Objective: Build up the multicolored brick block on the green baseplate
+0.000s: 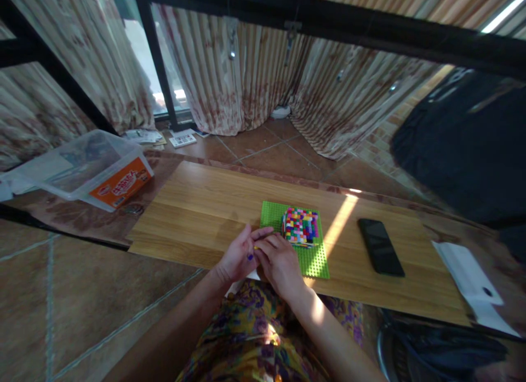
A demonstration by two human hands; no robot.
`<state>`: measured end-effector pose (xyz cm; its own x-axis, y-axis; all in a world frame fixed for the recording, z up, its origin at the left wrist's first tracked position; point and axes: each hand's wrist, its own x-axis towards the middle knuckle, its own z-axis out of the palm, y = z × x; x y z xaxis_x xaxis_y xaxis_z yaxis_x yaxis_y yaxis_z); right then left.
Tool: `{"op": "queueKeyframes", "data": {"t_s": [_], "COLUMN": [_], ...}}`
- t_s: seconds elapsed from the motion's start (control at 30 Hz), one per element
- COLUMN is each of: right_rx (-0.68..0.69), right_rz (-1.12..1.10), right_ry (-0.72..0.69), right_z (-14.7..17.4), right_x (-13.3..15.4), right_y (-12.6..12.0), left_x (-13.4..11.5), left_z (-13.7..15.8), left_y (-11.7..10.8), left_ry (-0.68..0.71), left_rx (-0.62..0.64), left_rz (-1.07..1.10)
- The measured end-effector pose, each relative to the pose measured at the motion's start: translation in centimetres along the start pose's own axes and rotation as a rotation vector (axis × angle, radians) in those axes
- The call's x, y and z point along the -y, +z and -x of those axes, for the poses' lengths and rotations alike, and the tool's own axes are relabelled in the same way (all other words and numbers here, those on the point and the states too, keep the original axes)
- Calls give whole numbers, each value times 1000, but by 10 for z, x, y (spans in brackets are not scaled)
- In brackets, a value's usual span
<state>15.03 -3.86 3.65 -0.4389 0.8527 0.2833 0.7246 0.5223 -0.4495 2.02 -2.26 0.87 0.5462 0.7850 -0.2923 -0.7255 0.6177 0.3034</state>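
Note:
My left hand (238, 256) is turned palm up, left of the brick block, with a tiny blue toy brick (250, 257) lying in it. Over its fingers bends my right hand (281, 266), its fingertips closed at a tiny yellow toy brick (256, 247). Any further bricks between the hands are hidden. Just beyond the right hand, a multicoloured block of toy bricks (300, 227) stands on a green studded baseplate (316, 266). The right hand covers part of the plate's near left side.
The baseplate lies on a wooden board (197, 201). A black phone (381, 247) rests to the right, with a white object (468, 275) past it. At the left stands a clear plastic box (88, 165) with an orange label. Curtains (213, 69) hang behind a dark metal frame (255, 6).

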Motion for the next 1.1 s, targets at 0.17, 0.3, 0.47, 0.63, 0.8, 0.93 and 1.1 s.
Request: {"op": "queueKeyframes", "data": {"t_s": [0.17, 0.3, 0.47, 0.63, 0.8, 0.93, 1.1], "right_rx": [-149, -321, -549, -684, -719, -690, -661], "right_rz": [-186, -303, -425, -575, -575, -494, -487], "right_ry": [160, 297, 534, 622, 589, 588, 625], "right_z": [3, 8, 12, 9, 7, 8, 6], "right_x": [-1, -13, -46, -75, -88, -94, -98], "right_y": [-14, -35, -47, -43, -43, -46, -45], "left_x": [1, 1, 1, 1, 0, 0, 0], "left_z": [0, -2, -3, -2, -2, -2, -2], "left_y": [1, 2, 1, 1, 3, 3, 4], "left_ry": [24, 33, 19, 25, 21, 22, 17], "left_rx": [18, -7, -21, -39, -36, -50, -48], "left_rz": [-48, -77, -96, -99, -100, -109, -109]}}
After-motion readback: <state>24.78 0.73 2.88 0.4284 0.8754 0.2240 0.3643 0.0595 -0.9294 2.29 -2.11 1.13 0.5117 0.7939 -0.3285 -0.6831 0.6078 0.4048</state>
